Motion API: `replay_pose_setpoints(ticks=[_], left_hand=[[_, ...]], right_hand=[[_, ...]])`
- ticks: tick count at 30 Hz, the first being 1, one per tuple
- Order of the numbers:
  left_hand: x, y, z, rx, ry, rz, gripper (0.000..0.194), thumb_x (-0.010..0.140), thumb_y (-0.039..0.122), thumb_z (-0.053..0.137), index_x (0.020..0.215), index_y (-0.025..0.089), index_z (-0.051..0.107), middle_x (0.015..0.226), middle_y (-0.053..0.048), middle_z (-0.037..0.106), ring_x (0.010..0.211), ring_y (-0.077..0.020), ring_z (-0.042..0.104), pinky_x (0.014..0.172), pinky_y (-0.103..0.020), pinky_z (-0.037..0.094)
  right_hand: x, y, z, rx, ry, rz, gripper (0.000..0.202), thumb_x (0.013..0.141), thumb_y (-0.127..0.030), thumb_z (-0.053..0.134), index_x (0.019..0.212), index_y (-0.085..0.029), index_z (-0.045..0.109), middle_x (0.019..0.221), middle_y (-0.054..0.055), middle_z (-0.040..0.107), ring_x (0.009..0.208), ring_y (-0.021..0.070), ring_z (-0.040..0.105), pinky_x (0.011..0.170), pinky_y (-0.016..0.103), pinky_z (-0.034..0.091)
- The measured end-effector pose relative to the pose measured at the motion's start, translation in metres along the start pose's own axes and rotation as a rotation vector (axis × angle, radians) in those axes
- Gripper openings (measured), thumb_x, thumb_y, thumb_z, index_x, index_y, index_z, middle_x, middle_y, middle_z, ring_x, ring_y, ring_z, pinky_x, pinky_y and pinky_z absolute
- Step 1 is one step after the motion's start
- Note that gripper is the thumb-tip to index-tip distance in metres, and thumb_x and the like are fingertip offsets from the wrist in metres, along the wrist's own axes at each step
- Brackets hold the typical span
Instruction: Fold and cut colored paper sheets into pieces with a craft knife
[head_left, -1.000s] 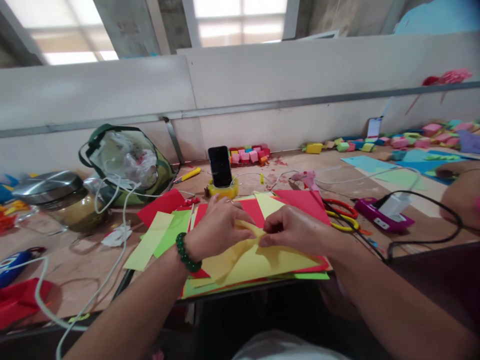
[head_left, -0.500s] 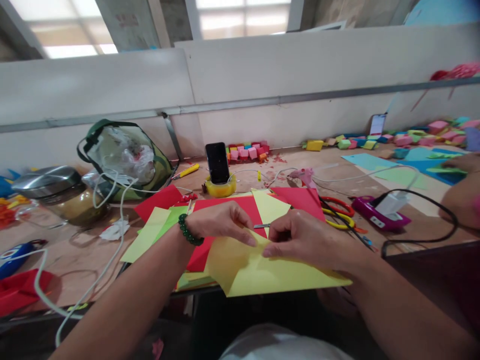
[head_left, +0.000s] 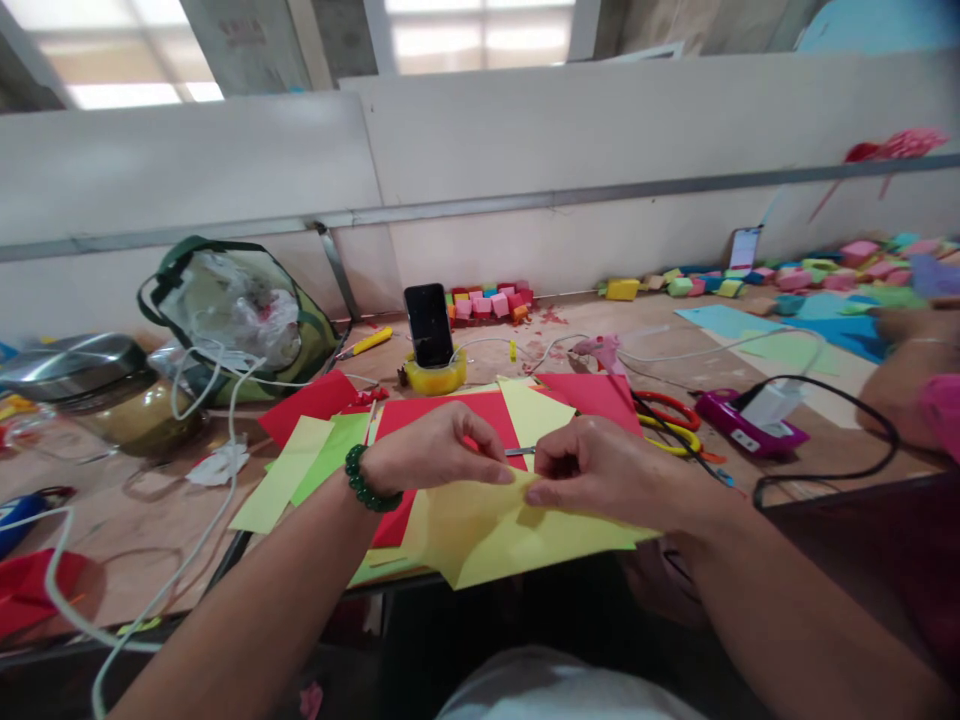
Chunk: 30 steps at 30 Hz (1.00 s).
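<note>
A sheet of yellow paper (head_left: 480, 540) is held up over the table's front edge, its top edge pinched between fingers and thumbs. My left hand (head_left: 442, 450), with a green bead bracelet (head_left: 364, 480) at the wrist, is closed on that edge. Close beside it, my right hand (head_left: 592, 468) is closed on the same edge. Behind the hands lie red paper (head_left: 420, 405) and a paler yellow piece (head_left: 529, 405). Between the hands shows a small metal tip (head_left: 519, 451), perhaps of scissors, partly hidden. The curled fingers of both hands are partly out of sight.
A phone (head_left: 429, 325) leans in a yellow tape roll (head_left: 439, 372). To the left stand a lidded jar (head_left: 112, 395) and a bag (head_left: 247, 320). A pink glue gun (head_left: 600, 350), yellow-handled scissors (head_left: 667, 435) and a purple power strip (head_left: 750, 422) lie right. Another person's arm (head_left: 907, 385) reaches in.
The yellow paper's right side has swung up and in, so less of it sticks out under my right hand. Both hands keep their pinch. The view has shifted slightly.
</note>
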<state>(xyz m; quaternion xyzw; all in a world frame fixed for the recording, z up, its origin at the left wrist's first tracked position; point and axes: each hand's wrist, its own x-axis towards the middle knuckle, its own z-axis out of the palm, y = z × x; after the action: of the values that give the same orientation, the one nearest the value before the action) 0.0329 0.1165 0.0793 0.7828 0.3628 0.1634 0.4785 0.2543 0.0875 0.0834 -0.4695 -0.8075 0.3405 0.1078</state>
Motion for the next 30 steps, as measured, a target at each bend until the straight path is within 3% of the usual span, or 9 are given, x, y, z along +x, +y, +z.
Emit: replay_pose_setpoints(ticks=[3,6,9,11,13,16,19,23,30], left_hand=[[-0.008,-0.002,-0.002,0.014,0.143,-0.041,0.024,0.072,0.038,0.072,0.064,0.015,0.071,0.057,0.002,0.058,0.056,-0.0099,0.044,0.051,-0.021,0.035],[-0.018,-0.004,0.001,-0.048,0.315,-0.065,0.024,0.071,0.036,0.072,0.061,0.015,0.068,0.057,0.002,0.057,0.055,-0.0096,0.045,0.053,-0.021,0.036],[-0.027,-0.004,0.013,-0.128,0.465,-0.057,0.025,0.070,0.038,0.071,0.060,0.015,0.067,0.058,0.001,0.058,0.057,-0.0104,0.046,0.054,-0.021,0.037],[-0.030,-0.005,0.024,-0.164,0.515,-0.060,0.027,0.070,0.039,0.071,0.059,0.015,0.066,0.058,0.001,0.057,0.056,-0.0104,0.045,0.054,-0.022,0.037],[-0.032,-0.006,0.033,-0.221,0.509,-0.089,0.029,0.070,0.041,0.072,0.057,0.015,0.064,0.056,0.001,0.054,0.055,-0.0096,0.043,0.052,-0.021,0.036],[-0.033,-0.008,0.040,-0.352,0.441,-0.162,0.034,0.068,0.045,0.074,0.059,0.015,0.061,0.055,0.003,0.050,0.051,-0.0081,0.039,0.047,-0.020,0.032],[-0.035,-0.005,0.037,-0.406,0.396,-0.195,0.038,0.067,0.049,0.075,0.064,0.015,0.058,0.057,0.004,0.049,0.050,-0.0073,0.041,0.045,-0.018,0.030],[-0.039,0.007,0.030,-0.391,0.350,-0.192,0.041,0.069,0.052,0.075,0.069,0.015,0.058,0.058,0.003,0.052,0.049,-0.0078,0.045,0.044,-0.017,0.031],[-0.036,0.011,0.030,-0.471,0.318,-0.200,0.043,0.066,0.053,0.078,0.069,0.014,0.060,0.059,0.002,0.055,0.050,-0.0080,0.048,0.046,-0.017,0.035]], right_hand=[[-0.007,0.014,-0.016,0.077,0.019,-0.028,0.025,0.078,-0.040,0.063,0.068,-0.017,0.066,0.058,-0.004,0.052,0.054,0.0092,0.042,0.048,0.023,0.030],[-0.016,0.031,-0.022,0.394,0.133,-0.045,0.033,0.075,-0.046,0.069,0.091,-0.018,0.067,0.076,0.001,0.064,0.068,0.0141,0.057,0.058,0.025,0.043],[-0.018,0.042,-0.005,0.793,0.207,-0.043,0.068,0.064,-0.047,0.081,0.121,-0.020,0.057,0.093,0.007,0.071,0.085,0.0220,0.066,0.072,0.032,0.051],[-0.014,0.043,0.015,0.976,0.296,-0.058,0.068,0.061,-0.040,0.085,0.120,-0.022,0.057,0.097,0.007,0.073,0.090,0.0229,0.068,0.078,0.035,0.053],[-0.009,0.041,0.033,1.073,0.406,-0.053,0.057,0.058,-0.032,0.088,0.108,-0.021,0.062,0.099,0.006,0.074,0.091,0.0223,0.069,0.081,0.035,0.053],[-0.005,0.036,0.046,1.150,0.460,-0.064,0.053,0.056,-0.030,0.089,0.102,-0.021,0.065,0.091,0.004,0.075,0.086,0.0214,0.070,0.078,0.034,0.054],[-0.008,0.032,0.043,1.192,0.476,-0.057,0.054,0.055,-0.029,0.090,0.102,-0.020,0.064,0.080,0.002,0.074,0.075,0.0181,0.069,0.071,0.030,0.055],[-0.014,0.024,0.032,1.195,0.596,-0.077,0.050,0.055,-0.024,0.090,0.096,-0.021,0.062,0.069,-0.003,0.072,0.062,0.0130,0.066,0.061,0.023,0.053],[-0.024,0.016,0.025,1.170,0.688,-0.116,0.048,0.064,-0.024,0.086,0.104,-0.023,0.060,0.075,-0.002,0.075,0.065,0.0129,0.069,0.061,0.021,0.054]])
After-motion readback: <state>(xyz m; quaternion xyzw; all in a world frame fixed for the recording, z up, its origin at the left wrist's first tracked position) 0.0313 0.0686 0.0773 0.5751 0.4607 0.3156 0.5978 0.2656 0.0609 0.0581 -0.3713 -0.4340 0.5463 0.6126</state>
